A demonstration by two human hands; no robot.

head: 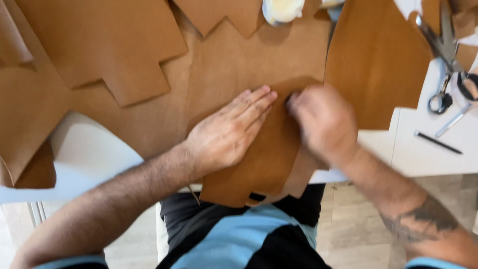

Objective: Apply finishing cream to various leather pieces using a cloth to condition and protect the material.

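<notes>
- The left hand lies open and flat on the tan leather piece, pressing it onto the desk.
- The right hand is blurred; I cannot tell its grip.
- The leather looks thin, limp and light; best taken at its edge.

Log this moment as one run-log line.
left hand: flat, pressing tan leather piece | right hand: blurred, on same piece's edge | scissors, black pen on white table

I work at a white table whose top catches even, soft light. Below its edge I see a floor of pale, beige-grey tiles or boards, though I cannot tell which from up here. At the lower left, under the table, something white and slatted shows, perhaps a leg or frame.
</notes>
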